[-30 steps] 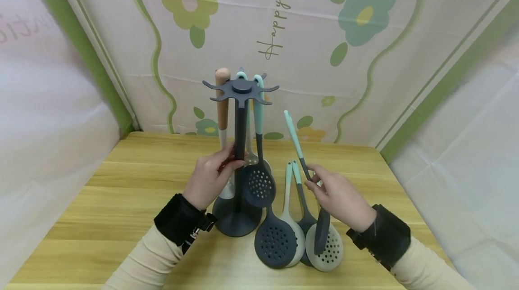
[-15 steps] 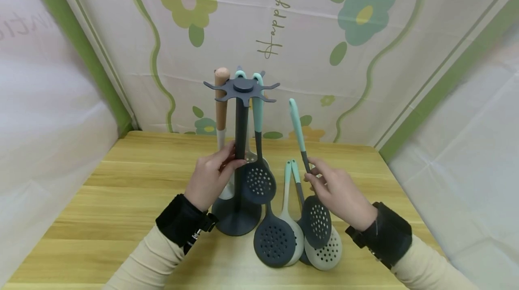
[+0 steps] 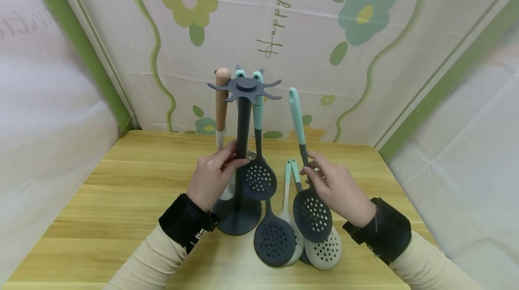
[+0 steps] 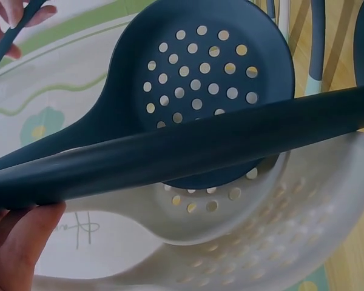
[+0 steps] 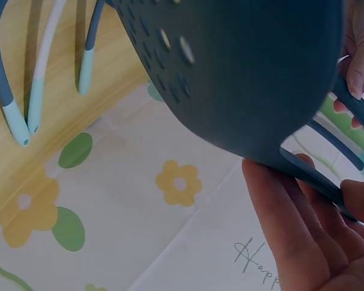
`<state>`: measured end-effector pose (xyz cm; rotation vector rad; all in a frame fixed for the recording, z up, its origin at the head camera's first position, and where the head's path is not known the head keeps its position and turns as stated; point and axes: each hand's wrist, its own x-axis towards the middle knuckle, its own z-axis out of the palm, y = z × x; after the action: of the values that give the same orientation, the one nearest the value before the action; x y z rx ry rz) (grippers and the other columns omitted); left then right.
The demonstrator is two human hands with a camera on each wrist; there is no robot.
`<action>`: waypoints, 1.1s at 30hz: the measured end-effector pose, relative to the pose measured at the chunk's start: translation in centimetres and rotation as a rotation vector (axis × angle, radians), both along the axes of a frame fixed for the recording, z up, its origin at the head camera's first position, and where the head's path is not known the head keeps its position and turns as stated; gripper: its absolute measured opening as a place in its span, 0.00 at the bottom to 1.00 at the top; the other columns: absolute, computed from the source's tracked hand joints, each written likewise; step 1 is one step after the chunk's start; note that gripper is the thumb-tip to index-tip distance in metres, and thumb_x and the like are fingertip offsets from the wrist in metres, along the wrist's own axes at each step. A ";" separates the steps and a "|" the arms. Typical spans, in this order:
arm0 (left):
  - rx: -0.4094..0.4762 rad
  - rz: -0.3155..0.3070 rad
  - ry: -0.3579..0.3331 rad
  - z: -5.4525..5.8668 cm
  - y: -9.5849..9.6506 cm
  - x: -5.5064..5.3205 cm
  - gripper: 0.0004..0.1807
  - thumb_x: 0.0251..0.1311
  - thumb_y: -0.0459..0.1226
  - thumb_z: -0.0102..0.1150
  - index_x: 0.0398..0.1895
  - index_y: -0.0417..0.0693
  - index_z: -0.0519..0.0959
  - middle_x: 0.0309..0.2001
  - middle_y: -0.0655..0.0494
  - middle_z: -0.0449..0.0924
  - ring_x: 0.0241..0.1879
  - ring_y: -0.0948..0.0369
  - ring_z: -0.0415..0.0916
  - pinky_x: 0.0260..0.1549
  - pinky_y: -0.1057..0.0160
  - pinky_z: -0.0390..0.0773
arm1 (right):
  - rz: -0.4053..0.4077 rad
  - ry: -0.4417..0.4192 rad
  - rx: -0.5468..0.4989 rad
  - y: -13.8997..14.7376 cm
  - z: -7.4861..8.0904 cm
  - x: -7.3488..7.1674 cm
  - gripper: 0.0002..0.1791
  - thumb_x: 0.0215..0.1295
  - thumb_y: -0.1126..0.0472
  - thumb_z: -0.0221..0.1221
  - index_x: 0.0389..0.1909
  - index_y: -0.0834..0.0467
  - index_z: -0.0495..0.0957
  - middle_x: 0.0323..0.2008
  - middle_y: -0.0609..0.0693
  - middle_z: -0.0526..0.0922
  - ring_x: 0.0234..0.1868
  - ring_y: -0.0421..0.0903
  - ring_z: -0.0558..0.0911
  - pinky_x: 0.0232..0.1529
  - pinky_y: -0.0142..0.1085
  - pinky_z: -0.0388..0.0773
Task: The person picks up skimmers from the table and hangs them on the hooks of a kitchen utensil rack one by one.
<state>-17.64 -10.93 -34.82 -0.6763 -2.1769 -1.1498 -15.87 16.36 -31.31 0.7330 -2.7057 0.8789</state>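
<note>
My left hand (image 3: pixel 211 173) grips the dark post of the utensil stand (image 3: pixel 243 128) between thumb and fingers. From the stand's hooked top hang a dark perforated skimmer (image 3: pixel 259 179) with a mint handle, a utensil with a wooden handle (image 3: pixel 221 110), and a pale perforated utensil, mostly hidden behind. Right of the stand, my right hand (image 3: pixel 338 188) pinches another dark skimmer (image 3: pixel 312 215) by its neck, mint handle up and holed face toward the head camera. In the right wrist view, this skimmer (image 5: pixel 242 73) fills the upper middle, thumb (image 5: pixel 359 200) on its neck.
Several utensils lie on the wooden table (image 3: pixel 162 200) below the held skimmer: a dark perforated turner (image 3: pixel 275 241), a pale perforated one (image 3: pixel 324 249), and others partly covered. A flowered cloth (image 3: pixel 243 20) hangs at the back, with white cloth walls on both sides.
The held skimmer has risen slightly and turned from edge-on to face the head camera. The stand's hooked top has turned a little, its post tilting slightly right; my left hand stays on it.
</note>
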 end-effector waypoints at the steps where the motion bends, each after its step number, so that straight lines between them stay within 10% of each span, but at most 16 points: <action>1: -0.002 0.006 0.000 0.0 0.0 0.0 0.18 0.58 0.32 0.67 0.52 0.36 0.80 0.41 0.44 0.88 0.40 0.53 0.88 0.37 0.60 0.87 | 0.004 0.003 -0.004 -0.1 0.1 0.0 0.16 0.72 0.69 0.53 0.59 0.66 0.71 0.38 0.56 0.88 0.34 0.46 0.87 0.32 0.37 0.85; 33: -0.013 0.039 0.056 -0.2 0.3 -0.1 0.17 0.58 0.32 0.67 0.50 0.36 0.80 0.39 0.44 0.88 0.37 0.54 0.88 0.32 0.62 0.87 | 0.068 0.157 -0.031 -2.1 2.2 -0.3 0.21 0.68 0.68 0.60 0.60 0.68 0.71 0.36 0.58 0.87 0.32 0.49 0.88 0.32 0.37 0.87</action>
<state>-17.77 -10.68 -34.97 -0.6603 -2.1435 -1.0849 -16.15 14.29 -29.13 0.8543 -2.5381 0.8395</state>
